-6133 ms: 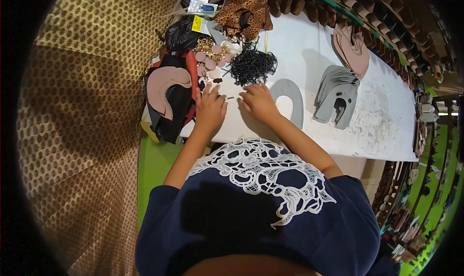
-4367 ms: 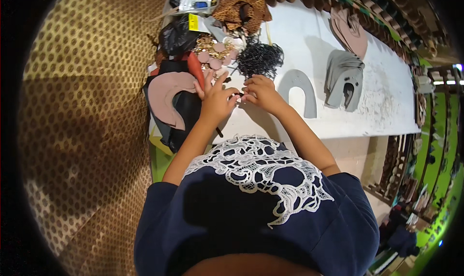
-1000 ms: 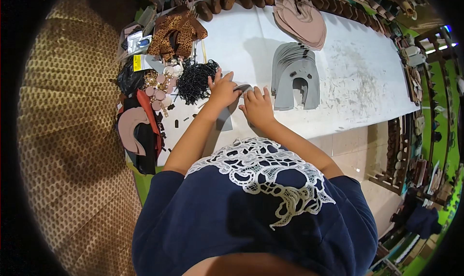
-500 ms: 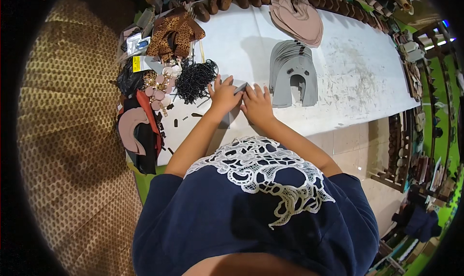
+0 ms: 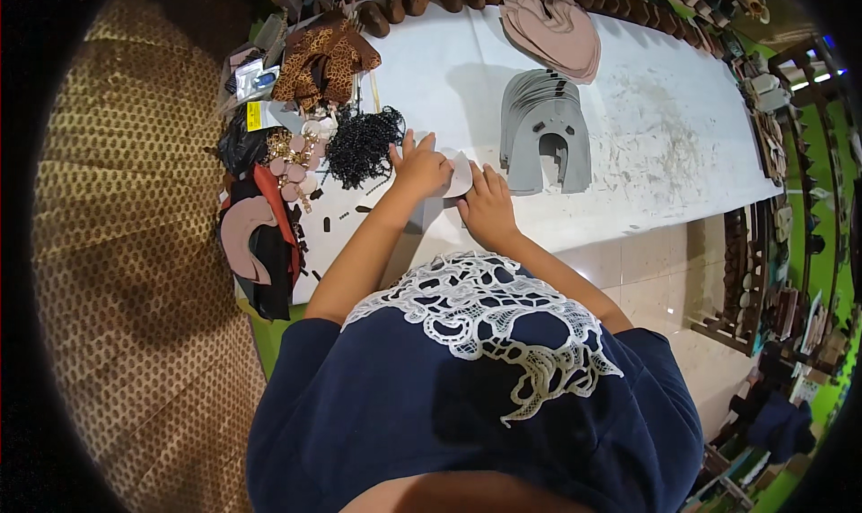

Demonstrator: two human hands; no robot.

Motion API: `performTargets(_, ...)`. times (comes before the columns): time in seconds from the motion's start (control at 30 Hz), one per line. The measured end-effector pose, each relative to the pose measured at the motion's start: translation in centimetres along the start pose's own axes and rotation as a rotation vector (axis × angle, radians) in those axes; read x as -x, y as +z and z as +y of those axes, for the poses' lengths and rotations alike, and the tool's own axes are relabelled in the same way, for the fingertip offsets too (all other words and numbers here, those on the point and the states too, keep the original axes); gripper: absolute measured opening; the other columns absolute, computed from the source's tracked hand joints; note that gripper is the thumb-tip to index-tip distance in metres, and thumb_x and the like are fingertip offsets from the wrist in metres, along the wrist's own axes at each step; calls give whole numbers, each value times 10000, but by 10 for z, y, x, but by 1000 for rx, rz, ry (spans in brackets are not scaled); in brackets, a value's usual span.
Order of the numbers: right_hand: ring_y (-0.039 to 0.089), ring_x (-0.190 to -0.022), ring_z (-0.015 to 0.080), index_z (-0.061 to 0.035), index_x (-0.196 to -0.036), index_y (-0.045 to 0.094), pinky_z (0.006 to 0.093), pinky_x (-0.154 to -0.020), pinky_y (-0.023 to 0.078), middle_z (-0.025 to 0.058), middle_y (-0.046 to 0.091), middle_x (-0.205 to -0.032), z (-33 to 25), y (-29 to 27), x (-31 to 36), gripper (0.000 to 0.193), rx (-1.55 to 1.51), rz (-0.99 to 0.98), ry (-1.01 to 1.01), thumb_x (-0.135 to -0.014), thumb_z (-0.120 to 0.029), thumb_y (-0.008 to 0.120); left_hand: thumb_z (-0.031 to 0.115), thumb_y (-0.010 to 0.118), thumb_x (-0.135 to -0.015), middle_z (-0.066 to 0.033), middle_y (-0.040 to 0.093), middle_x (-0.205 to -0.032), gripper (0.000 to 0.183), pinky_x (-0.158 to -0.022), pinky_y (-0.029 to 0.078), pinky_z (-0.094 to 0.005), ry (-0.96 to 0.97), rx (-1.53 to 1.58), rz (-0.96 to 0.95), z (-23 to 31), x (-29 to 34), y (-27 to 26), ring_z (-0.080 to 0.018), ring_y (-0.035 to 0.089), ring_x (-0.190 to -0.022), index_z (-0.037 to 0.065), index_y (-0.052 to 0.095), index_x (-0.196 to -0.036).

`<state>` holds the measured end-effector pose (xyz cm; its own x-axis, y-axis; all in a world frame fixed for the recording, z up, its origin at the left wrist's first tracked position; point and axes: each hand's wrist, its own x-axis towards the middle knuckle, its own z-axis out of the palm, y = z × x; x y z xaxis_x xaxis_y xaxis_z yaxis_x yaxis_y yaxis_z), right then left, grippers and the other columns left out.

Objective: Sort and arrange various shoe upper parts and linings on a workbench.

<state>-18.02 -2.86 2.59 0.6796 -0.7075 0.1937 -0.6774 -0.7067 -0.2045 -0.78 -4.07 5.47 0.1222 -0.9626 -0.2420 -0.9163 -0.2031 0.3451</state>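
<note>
Between my two hands on the white-covered table stands or lies a small piece of shoe-upper material (image 5: 459, 179), its pale rounded side showing. My left hand (image 5: 418, 169) rests at its left edge, the thumb against it and the other fingers spread toward the black beads. On the other side, my right hand (image 5: 489, 206) has its fingers stretched out along the right edge, touching it. A grey part shows beneath my left wrist; whether it belongs to the same piece I cannot tell. To the right lies a fanned stack of grey U-shaped shoe-upper pieces (image 5: 573, 158).
Black bead strands (image 5: 364, 145) heap left of my left hand, near pink discs and gold chains (image 5: 292, 167). Leopard-print pieces (image 5: 328, 64) lie at the far left, pink cut pieces (image 5: 561, 42) at the back. Brown shoe lasts (image 5: 419, 0) line the far edge.
The dark grey fold between my fingertips has given way to a pale rounded side. My right hand has shifted slightly nearer and right; my left has barely moved.
</note>
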Motion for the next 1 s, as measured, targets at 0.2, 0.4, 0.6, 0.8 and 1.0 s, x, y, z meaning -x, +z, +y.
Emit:
performTargets(0.2,379,-1200,352,-2,-1229,490,454,-998,311,158,424,-1318,3,11,2,514,-48,137,0,-823,-308,572,302,628,-753,-84,436,-1354,168,-998,97,-676,42,-68,169,-9,-11,10,-403,211,-1323,163,703,-811)
performTargets(0.4,389,-1187,352,-5,-1225,497,454,-992,316,156,425,-1319,2,11,3,506,-16,154,-6,-834,-321,558,252,670,-714,-65,459,-1330,95,-986,94,-688,127,41,295,-21,-6,21,-395,221,-1318,204,687,-794)
performTargets(0.6,385,-1189,358,26,-1185,513,463,-993,316,164,417,-1323,4,10,3,497,-29,148,-4,-826,-313,565,272,685,-705,-62,474,-1325,68,-994,76,-681,133,64,278,-13,-6,17,-398,213,-1322,216,706,-737)
performTargets(0.8,378,-1196,367,36,-1159,520,475,-1000,310,169,414,-1322,3,8,3,480,-65,95,-8,-824,-304,571,276,684,-717,-71,417,-1383,76,-1000,74,-674,34,116,219,-18,-11,26,-405,196,-1330,217,715,-753)
performTargets(1.0,383,-1194,363,-4,-1210,508,482,-999,311,163,410,-1329,2,11,3,487,-50,131,5,-841,-318,554,263,669,-742,-80,383,-1406,71,-1003,65,-681,12,103,185,-19,-13,26,-415,167,-1338,215,718,-765)
